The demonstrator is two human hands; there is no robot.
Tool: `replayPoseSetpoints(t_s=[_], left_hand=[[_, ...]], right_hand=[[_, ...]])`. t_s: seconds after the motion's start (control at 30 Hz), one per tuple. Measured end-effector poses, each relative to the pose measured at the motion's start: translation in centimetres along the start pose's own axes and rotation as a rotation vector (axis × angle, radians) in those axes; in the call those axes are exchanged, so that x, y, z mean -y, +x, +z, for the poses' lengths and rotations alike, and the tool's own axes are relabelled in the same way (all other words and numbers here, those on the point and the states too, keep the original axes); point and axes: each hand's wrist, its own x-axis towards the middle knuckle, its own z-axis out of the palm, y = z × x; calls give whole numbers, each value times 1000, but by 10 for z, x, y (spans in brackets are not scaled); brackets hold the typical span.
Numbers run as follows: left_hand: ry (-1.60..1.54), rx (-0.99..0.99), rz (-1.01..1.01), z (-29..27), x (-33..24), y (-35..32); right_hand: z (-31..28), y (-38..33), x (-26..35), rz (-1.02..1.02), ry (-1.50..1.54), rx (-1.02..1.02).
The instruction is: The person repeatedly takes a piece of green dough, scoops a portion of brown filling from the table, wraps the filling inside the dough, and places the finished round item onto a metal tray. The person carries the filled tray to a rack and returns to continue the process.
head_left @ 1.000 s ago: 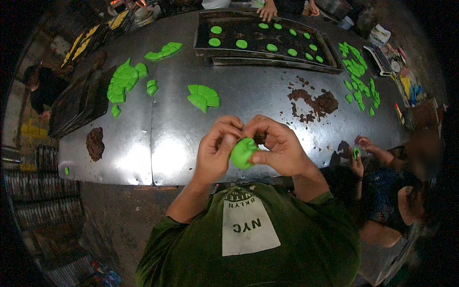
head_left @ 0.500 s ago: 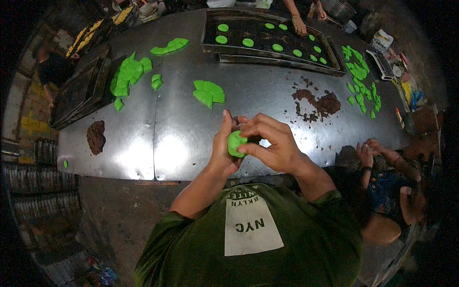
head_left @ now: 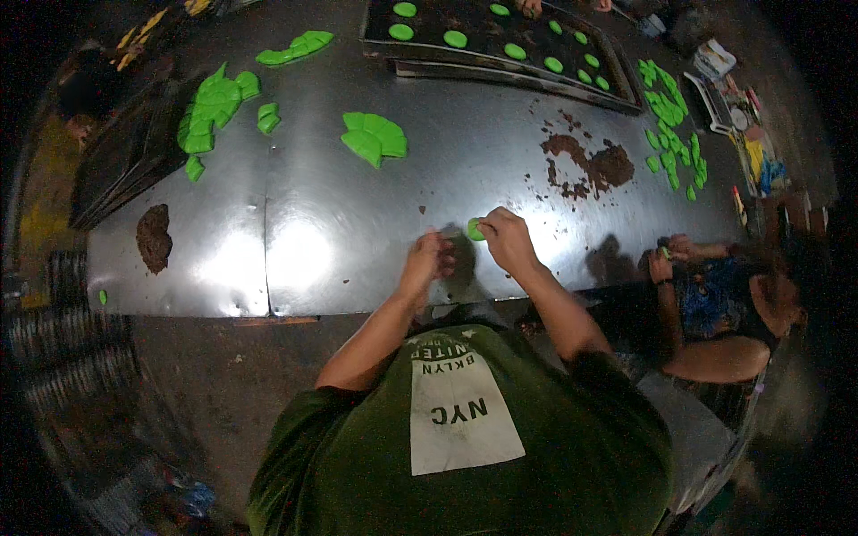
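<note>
Between the fingertips of my right hand is a round green piece of dough, gripped by its right side over the metal table. Nothing shows in my left hand, which hovers just left of it with fingers loosely curled and apart. Ahead of my hands lies a fan-shaped cluster of cut green dough. A crumbly brown filling is heaped to the right, with crumbs around it.
Rounds of green dough sit on a dark baking tray at the far side, where another person's fingers show. More green pieces and a brown lump lie left. A person works at right, near scattered green pieces.
My hands have parted. The right hand has carried the green dough away to the right, while the left has let go of it. The view has shifted slightly.
</note>
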Motion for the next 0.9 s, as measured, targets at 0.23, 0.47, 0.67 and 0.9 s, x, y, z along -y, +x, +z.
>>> replayPoseSetpoints(t_s=[0.23,0.47,0.67,0.9], left_hand=[[81,-293,143,-88,5,-8],[-3,-458,284,-89,-44,-3],[-114,-428,428,-97,-102,61],[-188,-200,133,-142,-169,174]], right_hand=[[-14,60,-26,-141,4,-268],[92,72,-50,-202,-378,-211],[77,94,-81,203,668,19],[11,49,-62,97,-331,734]])
